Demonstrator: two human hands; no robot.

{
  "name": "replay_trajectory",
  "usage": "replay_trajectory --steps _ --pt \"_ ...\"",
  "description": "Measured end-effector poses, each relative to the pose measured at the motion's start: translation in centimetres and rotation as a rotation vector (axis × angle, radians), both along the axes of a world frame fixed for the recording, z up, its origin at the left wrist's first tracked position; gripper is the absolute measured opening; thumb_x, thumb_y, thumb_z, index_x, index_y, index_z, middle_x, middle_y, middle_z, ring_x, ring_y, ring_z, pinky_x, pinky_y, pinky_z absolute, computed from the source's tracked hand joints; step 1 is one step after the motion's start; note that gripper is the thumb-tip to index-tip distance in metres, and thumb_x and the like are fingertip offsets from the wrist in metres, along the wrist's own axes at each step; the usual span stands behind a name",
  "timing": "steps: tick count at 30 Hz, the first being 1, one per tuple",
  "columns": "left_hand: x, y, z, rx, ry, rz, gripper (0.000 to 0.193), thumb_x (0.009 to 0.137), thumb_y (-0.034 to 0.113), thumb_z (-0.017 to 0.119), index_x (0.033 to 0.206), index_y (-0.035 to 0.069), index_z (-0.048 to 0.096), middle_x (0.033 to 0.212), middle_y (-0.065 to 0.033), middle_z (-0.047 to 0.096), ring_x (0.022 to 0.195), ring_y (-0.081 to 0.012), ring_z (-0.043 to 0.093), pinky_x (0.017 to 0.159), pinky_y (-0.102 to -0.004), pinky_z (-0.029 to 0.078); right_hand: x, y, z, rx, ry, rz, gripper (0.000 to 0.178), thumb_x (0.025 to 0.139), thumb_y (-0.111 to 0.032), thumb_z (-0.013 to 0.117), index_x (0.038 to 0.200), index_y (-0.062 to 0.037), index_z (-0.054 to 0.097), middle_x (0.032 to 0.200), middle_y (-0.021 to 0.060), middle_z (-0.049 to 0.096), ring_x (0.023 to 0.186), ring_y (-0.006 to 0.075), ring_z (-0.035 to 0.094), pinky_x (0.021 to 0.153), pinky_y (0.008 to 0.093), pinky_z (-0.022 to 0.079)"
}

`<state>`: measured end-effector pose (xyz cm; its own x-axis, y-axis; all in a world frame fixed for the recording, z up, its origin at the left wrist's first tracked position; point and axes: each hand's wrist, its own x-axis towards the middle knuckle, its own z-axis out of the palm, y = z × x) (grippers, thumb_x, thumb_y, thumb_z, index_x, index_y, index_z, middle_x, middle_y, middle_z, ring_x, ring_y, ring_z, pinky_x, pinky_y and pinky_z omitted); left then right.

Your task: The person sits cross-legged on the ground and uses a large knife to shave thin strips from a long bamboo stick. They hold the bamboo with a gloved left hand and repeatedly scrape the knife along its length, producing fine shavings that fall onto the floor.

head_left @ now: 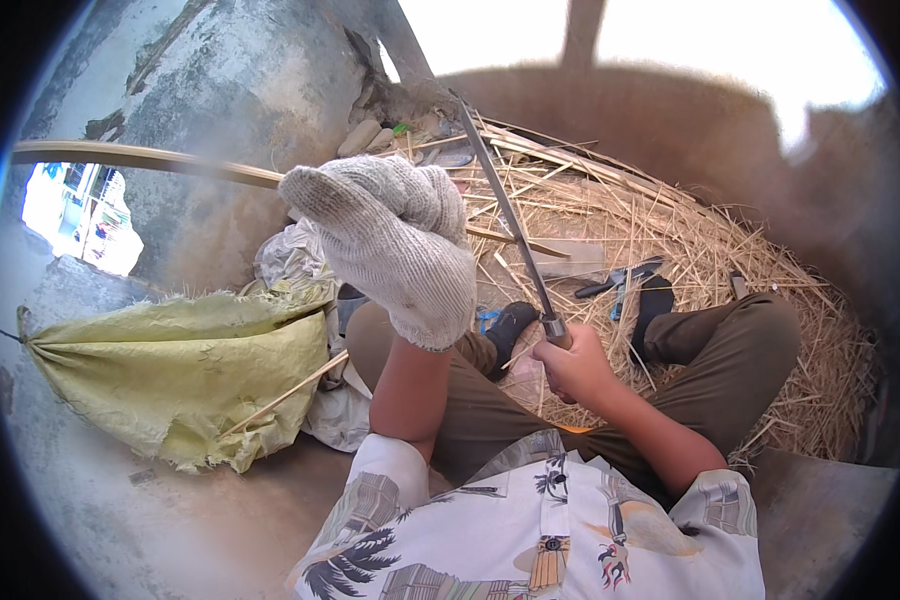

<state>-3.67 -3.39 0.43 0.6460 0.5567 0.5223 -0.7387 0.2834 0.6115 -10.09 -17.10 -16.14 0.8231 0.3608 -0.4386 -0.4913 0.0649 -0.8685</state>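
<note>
In a white knitted glove, my left hand [390,235] is closed round a long pale bamboo strip [150,158]. One end of the strip runs out to the far left; its short other end shows past the glove, near the blade. My bare right hand [575,368] grips the handle of a long, narrow knife [500,195]. The blade points up and away, leaning left, and passes close to the strip's short end; I cannot tell whether they touch. Most of the handle is hidden in my fist.
Bamboo shavings [710,250] heap over the floor around my feet. Black-handled pliers or cutters [620,277] lie by my right foot, near a flat block [575,260]. To my left hangs a yellow-green woven sack [180,370], with a thin stick across it. Walls stand behind and left.
</note>
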Motion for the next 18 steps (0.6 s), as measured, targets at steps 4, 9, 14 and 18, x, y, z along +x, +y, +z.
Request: replay_trajectory --steps 4,9,14,18 --pt "-0.6 0.0 0.8 -0.06 -0.058 -0.067 0.064 0.101 0.064 0.036 0.059 0.016 0.034 0.048 0.0048 0.027 0.038 -0.009 0.018 0.031 -0.027 0.018 -1.1 0.7 -0.9 0.064 -0.099 -0.104 0.016 0.087 -0.013 0.065 0.077 -0.0031 0.059 0.057 0.0029 0.054 0.043 0.0107 0.048 0.041 0.0287 0.038" --pt "0.3 0.1 -0.2 0.056 0.02 0.079 0.063 0.102 0.063 0.037 0.059 0.018 0.034 0.048 0.004 0.028 0.037 -0.0097 0.02 0.031 -0.0271 0.021 -0.6 0.0 1.8 0.519 0.389 0.035 0.025 0.089 -0.006 0.064 0.069 -0.0057 0.049 0.05 0.0035 0.046 0.037 0.0123 0.044 0.036 0.0271 0.033" --pt "0.6 0.6 -0.2 0.071 0.041 0.149 0.064 0.1 0.064 0.04 0.057 0.017 0.032 0.048 0.0035 0.028 0.037 -0.01 0.024 0.032 -0.0268 0.023 -0.2 -0.7 1.2 -0.022 -0.166 -0.178 0.028 0.091 -0.004 0.063 0.067 -0.0063 0.049 0.053 -0.0004 0.047 0.039 0.0084 0.041 0.038 0.0265 0.033" --pt "0.7 0.7 -0.6 0.091 0.057 0.195 0.065 0.099 0.066 0.041 0.057 0.017 0.033 0.048 0.003 0.03 0.036 -0.0101 0.024 0.03 -0.0275 0.024 -0.6 -0.4 -1.2 -0.029 -0.651 -0.267 0.029 0.092 -0.004 0.064 0.067 -0.0053 0.049 0.054 -0.0037 0.046 0.043 0.0059 0.042 0.041 0.0265 0.034"
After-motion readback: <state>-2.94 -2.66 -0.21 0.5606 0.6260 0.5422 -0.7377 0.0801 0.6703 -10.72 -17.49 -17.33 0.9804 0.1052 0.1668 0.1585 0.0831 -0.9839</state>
